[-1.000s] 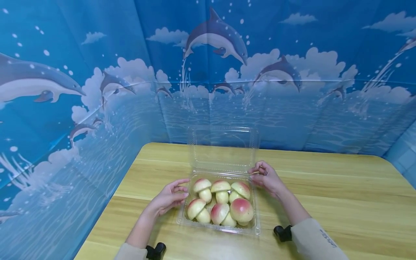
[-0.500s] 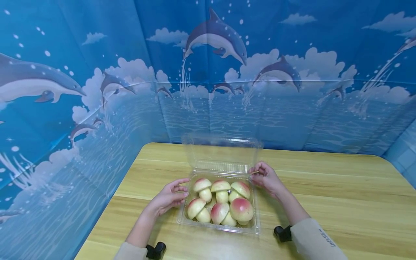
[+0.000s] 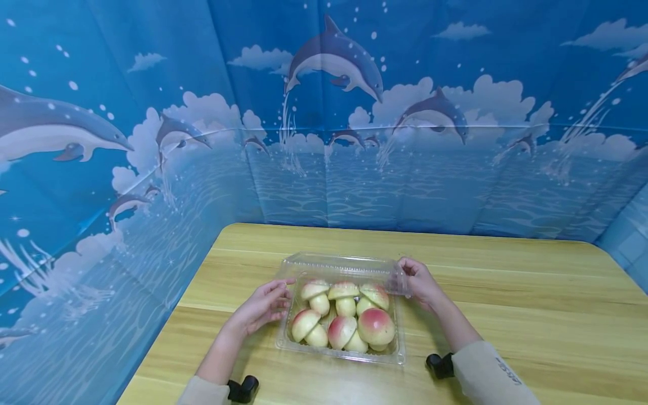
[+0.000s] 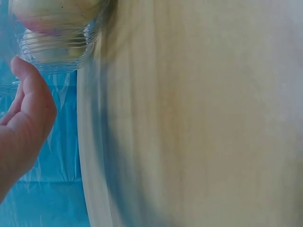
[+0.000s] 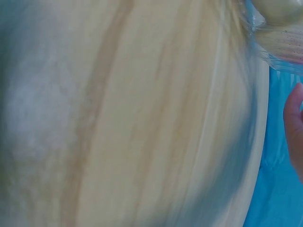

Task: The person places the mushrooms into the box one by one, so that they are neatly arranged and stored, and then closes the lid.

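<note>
A clear plastic clamshell box [image 3: 340, 355] stands on the table, its hinged lid [image 3: 334, 261] tilted low over the back row. Inside lie several cream mushroom-shaped pieces with pink-blushed caps, among them a round-topped one [image 3: 377, 327] at front right. Beside the box's left wall is my left hand [image 3: 260, 308], fingers extended toward the rim; its thumb is next to the box's ridged side [image 4: 57, 47] in the left wrist view. At the lid's right edge is my right hand [image 3: 421, 284], its fingers bent and partly behind the plastic; whether they pinch the lid I cannot tell.
The wood-grain table [image 3: 506, 292] extends well to the right of the box. A blue dolphin-print curtain [image 3: 202, 169] hangs behind and to the left of it. Black wrist mounts [image 3: 440, 365] sit by both beige sleeves.
The lid has swung from upright down and forward over the rear pieces. My right hand has shifted slightly onto the lid's edge; my left hand stays beside the box, fingers slightly rearranged.
</note>
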Motion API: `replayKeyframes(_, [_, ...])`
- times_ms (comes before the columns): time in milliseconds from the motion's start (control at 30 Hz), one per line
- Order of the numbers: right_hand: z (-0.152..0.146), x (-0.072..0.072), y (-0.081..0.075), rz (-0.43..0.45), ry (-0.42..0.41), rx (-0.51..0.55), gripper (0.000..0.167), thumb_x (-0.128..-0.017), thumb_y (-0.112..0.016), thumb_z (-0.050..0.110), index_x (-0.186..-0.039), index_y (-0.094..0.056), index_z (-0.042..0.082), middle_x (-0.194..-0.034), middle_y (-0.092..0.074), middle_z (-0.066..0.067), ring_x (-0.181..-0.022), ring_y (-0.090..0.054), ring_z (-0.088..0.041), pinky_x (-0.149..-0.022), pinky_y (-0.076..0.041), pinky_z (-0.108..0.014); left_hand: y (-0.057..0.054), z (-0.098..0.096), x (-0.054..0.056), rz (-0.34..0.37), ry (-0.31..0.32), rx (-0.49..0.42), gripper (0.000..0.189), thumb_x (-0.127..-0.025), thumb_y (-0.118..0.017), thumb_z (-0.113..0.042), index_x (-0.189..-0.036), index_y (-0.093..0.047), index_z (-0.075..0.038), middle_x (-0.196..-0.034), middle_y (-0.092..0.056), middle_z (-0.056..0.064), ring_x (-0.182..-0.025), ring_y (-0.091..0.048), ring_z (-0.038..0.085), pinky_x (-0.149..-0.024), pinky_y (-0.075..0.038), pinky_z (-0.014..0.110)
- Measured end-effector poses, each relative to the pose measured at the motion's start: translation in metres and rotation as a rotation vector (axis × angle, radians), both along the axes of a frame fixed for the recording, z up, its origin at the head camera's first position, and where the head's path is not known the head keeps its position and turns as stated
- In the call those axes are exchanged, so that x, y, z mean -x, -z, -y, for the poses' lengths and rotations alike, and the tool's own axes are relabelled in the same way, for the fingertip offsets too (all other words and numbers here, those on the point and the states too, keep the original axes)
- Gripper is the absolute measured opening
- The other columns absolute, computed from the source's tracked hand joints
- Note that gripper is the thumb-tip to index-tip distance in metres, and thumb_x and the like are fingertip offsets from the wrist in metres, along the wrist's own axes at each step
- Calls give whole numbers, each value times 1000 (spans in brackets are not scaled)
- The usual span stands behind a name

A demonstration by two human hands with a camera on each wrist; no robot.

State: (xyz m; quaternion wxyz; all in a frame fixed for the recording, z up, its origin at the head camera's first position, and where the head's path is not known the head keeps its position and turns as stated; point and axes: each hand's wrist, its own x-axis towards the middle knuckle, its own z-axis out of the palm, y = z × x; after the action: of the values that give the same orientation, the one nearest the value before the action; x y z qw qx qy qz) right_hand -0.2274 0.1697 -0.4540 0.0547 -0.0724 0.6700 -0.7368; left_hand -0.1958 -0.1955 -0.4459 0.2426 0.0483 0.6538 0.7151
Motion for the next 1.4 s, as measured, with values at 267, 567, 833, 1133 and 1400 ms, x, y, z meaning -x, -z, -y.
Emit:
replayKeyframes(267, [-1,-1,2,-51,8,-26,44,-72,-46,-22,-63,-54,20,-84,-60,10,-88,-55,-5,-72,-47,-18,-14,-1,0,60,-1,45,75,-95,-29,-58,-143,-27,1,-111,-46,15,-88,-51,17,-75,-48,29])
replayKeyframes(567, [-1,-2,2,-62,-16,-13,45,-74,-44,-24,-61,-56,18,-90,-62,11,-92,-57,-2,-79,-47,-16,-24,1,1,64,26,141,78,-94,-34,-57,-143,-22,3,-135,-35,28,-109,-48,32,-88,-45,44])
replayKeyframes(833, [-3,-3,1,-42,-30,-32,41,-76,-45,-21,-64,-56,16,-94,-63,9,-93,-57,-3,-72,-46,-17,-22,2,-1,2,33,162,54,-96,-47,-36,-133,-42,2,-116,-50,11,-102,-50,22,-84,-45,39])
replayKeyframes(1133, [-10,-6,-4,62,-27,-35,31,-84,-52,-12,-78,-62,16,-82,-60,6,-76,-56,-6,-66,-49,-20,-16,1,-1,-18,7,144,42,-96,-49,-32,-120,-47,3,-116,-50,15,-98,-52,21,-79,-49,37])
replayKeyframes(1400, [-12,-15,-13,138,-92,-74,15,-93,-48,-1,-101,-58,7,-88,-59,1,-77,-60,-11,-70,-53,-27,-9,2,-6,-46,-47,165,53,-94,-54,-24,-136,-32,-1,-121,-50,19,-103,-53,24,-77,-48,31])
